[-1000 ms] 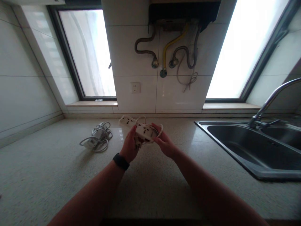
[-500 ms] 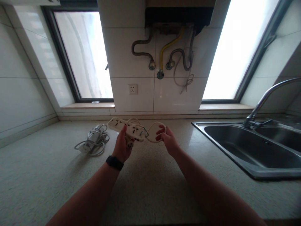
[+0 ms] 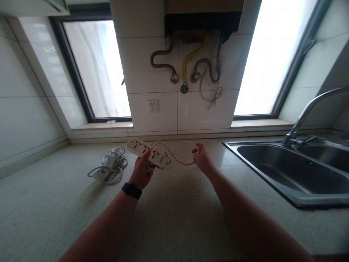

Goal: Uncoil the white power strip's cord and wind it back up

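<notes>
My left hand (image 3: 141, 169) is closed around a white power strip (image 3: 138, 146), thumb on top, and holds it tilted above the counter. Part of its cord and what looks like the plug are bunched under that hand. From the strip's right end the white cord (image 3: 181, 162) runs out in a loop. My right hand (image 3: 203, 158) pinches the far end of this loop, its fingers curled. Left of my hands, a second power strip (image 3: 109, 160) lies on the counter with its grey-white cord (image 3: 119, 178) wound around it.
A speckled stone counter (image 3: 174, 218) spreads beneath my arms. To the right is a steel double sink (image 3: 268, 171) with a curved faucet (image 3: 308, 109). A wall socket (image 3: 153, 106) and hoses (image 3: 187, 69) under a heater (image 3: 203, 22) are on the tiled wall between two windows.
My right hand has moved a little to the right, drawing the cord into a wider, crossed loop. My left hand stays nearly in place with the strip. The view has tilted slightly upward.
</notes>
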`<state>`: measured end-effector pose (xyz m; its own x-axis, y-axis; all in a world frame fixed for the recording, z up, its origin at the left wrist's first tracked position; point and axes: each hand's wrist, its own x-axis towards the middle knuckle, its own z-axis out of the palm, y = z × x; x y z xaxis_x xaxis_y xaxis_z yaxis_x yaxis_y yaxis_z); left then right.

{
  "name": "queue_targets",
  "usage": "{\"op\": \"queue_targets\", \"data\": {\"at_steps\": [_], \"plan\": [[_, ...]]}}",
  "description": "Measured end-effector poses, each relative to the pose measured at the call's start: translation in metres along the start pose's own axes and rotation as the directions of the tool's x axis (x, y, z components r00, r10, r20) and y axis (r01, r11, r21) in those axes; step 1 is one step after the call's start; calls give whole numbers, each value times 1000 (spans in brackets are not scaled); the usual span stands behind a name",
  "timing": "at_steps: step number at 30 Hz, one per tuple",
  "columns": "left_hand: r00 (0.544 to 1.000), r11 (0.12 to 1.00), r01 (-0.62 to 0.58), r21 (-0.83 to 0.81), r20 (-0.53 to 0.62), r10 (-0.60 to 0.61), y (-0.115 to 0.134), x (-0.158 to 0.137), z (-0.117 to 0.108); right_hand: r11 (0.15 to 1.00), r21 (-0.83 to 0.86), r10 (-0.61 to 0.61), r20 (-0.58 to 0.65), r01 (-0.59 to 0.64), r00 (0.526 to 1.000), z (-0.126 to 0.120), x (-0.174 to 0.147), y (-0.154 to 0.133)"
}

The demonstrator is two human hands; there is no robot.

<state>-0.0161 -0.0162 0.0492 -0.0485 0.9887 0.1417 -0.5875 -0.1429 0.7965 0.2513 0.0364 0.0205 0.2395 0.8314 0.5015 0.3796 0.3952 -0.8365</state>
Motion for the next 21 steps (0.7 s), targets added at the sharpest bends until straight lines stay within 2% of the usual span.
{"op": "queue_targets", "data": {"at_steps": [2, 4, 7, 9, 13, 18, 21], "plan": [[996, 999, -11, 43, 87, 7, -2, -4, 2, 973, -191, -128, 32, 132, 991, 5, -5, 5], [987, 998, -12, 59, 160, 2, -3, -8, 5, 914, -325, -217, 115, 243, 969, 10, -13, 2], [975, 998, 3, 61, 224, -17, -7, -11, 7, 836, -401, -315, 206, 374, 926, 14, -25, -15], [971, 997, 8, 72, 237, -25, -9, -11, 6, 842, -322, -374, 229, 432, 899, 15, -32, -29], [956, 994, 19, 108, 288, -50, -8, -14, 8, 876, -55, -443, 305, 479, 843, 17, -43, -53], [926, 969, 25, 245, 361, -116, -8, -21, 10, 794, 75, -579, 398, 603, 712, 17, -58, -77], [897, 950, -1, 313, 420, -138, -11, -22, 10, 784, 33, -583, 383, 620, 717, 11, -56, -82]]}}
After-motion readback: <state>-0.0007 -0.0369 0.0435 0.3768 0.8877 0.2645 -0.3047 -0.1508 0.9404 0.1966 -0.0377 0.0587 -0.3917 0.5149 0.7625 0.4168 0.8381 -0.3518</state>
